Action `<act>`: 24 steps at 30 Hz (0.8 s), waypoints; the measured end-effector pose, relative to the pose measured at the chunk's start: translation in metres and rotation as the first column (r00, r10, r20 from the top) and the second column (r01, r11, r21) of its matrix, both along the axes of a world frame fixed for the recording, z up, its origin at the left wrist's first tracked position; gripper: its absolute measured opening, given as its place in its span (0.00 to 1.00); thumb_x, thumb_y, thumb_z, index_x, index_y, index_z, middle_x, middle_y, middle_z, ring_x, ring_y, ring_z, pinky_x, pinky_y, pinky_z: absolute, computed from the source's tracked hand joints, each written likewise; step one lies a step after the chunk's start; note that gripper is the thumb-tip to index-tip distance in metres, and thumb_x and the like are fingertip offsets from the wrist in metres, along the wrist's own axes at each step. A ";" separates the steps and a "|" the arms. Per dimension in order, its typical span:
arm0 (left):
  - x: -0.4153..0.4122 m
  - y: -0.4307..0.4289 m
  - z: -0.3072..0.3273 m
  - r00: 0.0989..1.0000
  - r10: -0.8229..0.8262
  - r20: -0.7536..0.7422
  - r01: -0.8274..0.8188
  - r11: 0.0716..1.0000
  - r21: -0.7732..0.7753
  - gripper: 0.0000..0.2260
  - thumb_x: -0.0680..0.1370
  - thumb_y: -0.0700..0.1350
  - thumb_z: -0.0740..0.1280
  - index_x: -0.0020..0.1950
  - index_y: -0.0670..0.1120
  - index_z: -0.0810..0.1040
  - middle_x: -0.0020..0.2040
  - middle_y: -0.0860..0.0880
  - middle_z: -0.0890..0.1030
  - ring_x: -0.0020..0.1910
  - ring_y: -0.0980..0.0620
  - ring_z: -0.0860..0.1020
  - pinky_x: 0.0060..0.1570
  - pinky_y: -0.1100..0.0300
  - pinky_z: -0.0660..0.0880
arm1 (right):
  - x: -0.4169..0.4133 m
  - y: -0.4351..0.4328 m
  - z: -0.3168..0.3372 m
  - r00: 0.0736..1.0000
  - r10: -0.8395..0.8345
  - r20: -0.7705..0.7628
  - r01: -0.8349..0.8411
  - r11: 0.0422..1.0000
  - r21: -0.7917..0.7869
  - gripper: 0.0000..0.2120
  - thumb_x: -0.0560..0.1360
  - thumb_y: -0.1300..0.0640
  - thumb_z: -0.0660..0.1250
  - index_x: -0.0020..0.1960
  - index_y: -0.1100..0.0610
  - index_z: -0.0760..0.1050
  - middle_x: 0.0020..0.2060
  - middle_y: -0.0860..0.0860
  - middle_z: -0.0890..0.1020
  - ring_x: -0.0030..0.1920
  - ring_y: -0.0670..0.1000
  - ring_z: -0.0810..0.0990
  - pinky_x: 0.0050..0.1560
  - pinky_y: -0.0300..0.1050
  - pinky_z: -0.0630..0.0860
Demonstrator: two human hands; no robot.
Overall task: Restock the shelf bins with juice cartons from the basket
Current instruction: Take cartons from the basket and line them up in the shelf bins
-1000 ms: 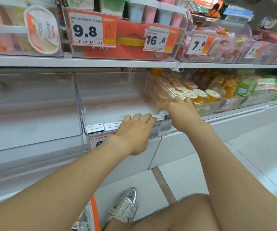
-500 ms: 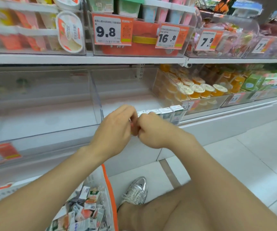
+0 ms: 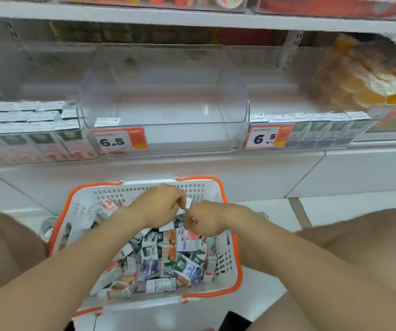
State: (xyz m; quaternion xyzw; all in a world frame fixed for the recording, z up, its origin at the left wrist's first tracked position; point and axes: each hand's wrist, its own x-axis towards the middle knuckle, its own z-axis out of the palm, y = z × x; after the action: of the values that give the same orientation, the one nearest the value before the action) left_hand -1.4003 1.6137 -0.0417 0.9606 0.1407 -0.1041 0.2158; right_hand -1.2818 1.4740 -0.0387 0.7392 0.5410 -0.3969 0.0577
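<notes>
Small printed juice cartons (image 3: 166,266) heaped in a white plastic basket with orange rim (image 3: 236,263) on the floor; above them, left hand (image 3: 161,201) and right hand (image 3: 204,222) curled, jointly pinching one carton (image 3: 188,203). Beyond: clear shelf bin (image 3: 230,96), single carton inside.

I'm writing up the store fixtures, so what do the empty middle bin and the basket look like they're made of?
Empty middle bin: clear, glossy hard plastic by the look, since the shelf shows through its walls and the edges catch highlights. Basket: white moulded plastic with slotted walls and an orange rim, matte to semi-gloss.
</notes>
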 end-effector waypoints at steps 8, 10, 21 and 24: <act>-0.043 0.008 -0.102 0.953 0.077 -0.293 -0.079 0.997 0.005 0.12 0.81 0.39 0.64 0.61 0.49 0.81 0.55 0.48 0.80 0.52 0.46 0.80 0.52 0.47 0.81 | -0.007 -0.006 -0.094 0.986 0.011 0.165 -0.011 1.000 -0.003 0.13 0.77 0.63 0.71 0.62 0.62 0.79 0.55 0.59 0.82 0.55 0.61 0.82 0.54 0.58 0.82; -0.050 0.010 -0.118 0.931 0.090 -0.353 -0.079 0.996 0.046 0.10 0.80 0.39 0.66 0.60 0.48 0.79 0.54 0.47 0.78 0.51 0.45 0.80 0.49 0.48 0.81 | -0.010 -0.007 -0.103 0.979 0.093 0.182 -0.085 0.995 -0.053 0.19 0.77 0.59 0.74 0.66 0.60 0.76 0.58 0.57 0.80 0.57 0.60 0.81 0.56 0.57 0.82; -0.077 0.004 -0.165 0.800 0.099 -0.592 -0.118 0.993 0.007 0.29 0.77 0.50 0.77 0.71 0.41 0.69 0.66 0.41 0.75 0.64 0.41 0.77 0.62 0.46 0.79 | -0.033 0.004 -0.129 0.964 0.071 0.256 -0.058 0.997 -0.058 0.14 0.75 0.66 0.70 0.60 0.58 0.74 0.53 0.56 0.79 0.53 0.59 0.82 0.46 0.52 0.81; -0.077 0.000 -0.160 0.840 0.126 -0.528 -0.155 0.988 -0.011 0.35 0.77 0.43 0.77 0.77 0.43 0.61 0.61 0.41 0.77 0.58 0.40 0.80 0.54 0.48 0.80 | -0.025 0.005 -0.122 0.987 -0.074 0.140 0.085 0.993 -0.081 0.10 0.74 0.60 0.72 0.53 0.58 0.74 0.47 0.55 0.77 0.47 0.57 0.80 0.35 0.46 0.72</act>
State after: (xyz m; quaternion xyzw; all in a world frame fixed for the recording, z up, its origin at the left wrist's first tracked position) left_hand -1.4778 1.6139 -0.2021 0.8765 0.2613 -0.3504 0.2018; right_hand -1.3071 1.4789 -0.1609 0.7825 0.4881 -0.3703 0.1108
